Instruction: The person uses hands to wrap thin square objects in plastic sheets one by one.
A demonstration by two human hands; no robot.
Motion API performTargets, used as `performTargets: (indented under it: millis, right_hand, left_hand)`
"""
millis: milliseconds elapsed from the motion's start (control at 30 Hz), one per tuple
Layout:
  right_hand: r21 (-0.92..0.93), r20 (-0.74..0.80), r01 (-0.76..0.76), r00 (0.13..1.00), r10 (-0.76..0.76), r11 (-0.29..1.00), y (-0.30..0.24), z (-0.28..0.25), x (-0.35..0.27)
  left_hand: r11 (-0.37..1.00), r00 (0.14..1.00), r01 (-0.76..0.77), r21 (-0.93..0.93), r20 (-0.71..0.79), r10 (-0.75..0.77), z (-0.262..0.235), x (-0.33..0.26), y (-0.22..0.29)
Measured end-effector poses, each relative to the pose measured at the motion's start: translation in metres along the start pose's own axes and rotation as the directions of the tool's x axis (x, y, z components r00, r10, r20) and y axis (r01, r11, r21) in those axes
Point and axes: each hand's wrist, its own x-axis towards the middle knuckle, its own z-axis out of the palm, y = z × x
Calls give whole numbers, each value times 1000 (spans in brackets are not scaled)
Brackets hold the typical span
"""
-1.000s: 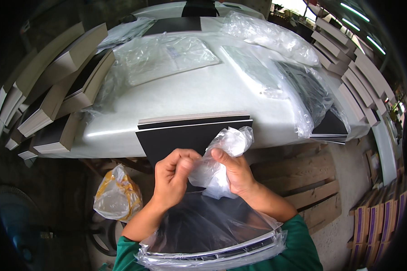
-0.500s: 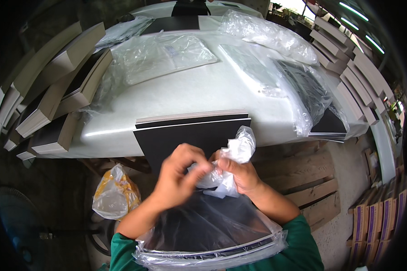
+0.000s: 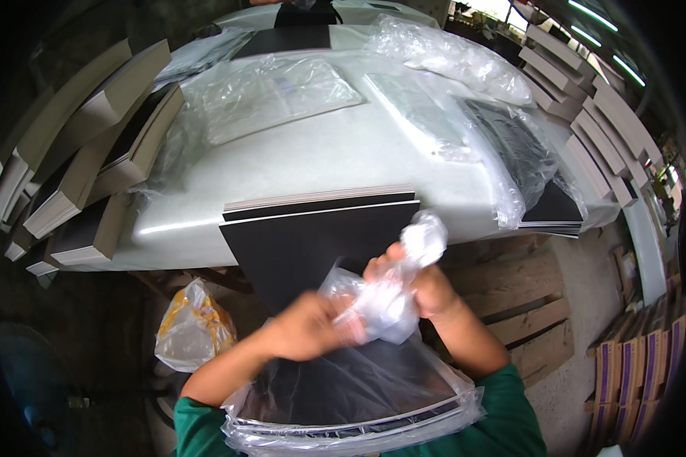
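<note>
A wad of crumpled clear plastic film [image 3: 389,305] is bunched up in front of me. My right hand [image 3: 427,286] is closed round it, and a twisted white end pokes out above the fist. At the wad's left side is my left hand [image 3: 309,327], its fingers smeared by motion, so their grip is unclear. Just below both hands, a clear plastic bag [image 3: 343,430] with black boards inside lies against my body. Beyond the hands, a stack of black boards [image 3: 274,251] leans at the table's near edge; its lower part is hidden.
The table [image 3: 297,164] has a white cover. On it lie a flat clear bag [image 3: 282,99], a plastic bundle [image 3: 450,57] and a bagged black stack [image 3: 511,145]. Thick board stacks [image 3: 133,152] rise at left, more boards [image 3: 613,137] at right. Below stand a yellow-and-clear bag [image 3: 194,327] and cartons [image 3: 636,362].
My left hand has moved down, and my right hand slightly right and up. More of the crumpled film now shows, spread between them. The bagged boards have stayed in place.
</note>
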Motion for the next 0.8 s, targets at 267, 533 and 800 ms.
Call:
performTargets:
  millis: [267,533,800]
  right_hand:
    - [-683,294,27,925,241,730,-34,-40,-8]
    - [-486,337,-8,921,196,874,-13,-59,-14]
    - [673,35,197,955,-296,713,-4,-24,-26]
  left_hand:
    - [644,955,-251,-723,-292,45,-63,-32,-25]
    - [579,878,-297,-760,-455,-148,-60,-43,-20]
    - [763,988,152,-629,115,-102,-23,-71,-93]
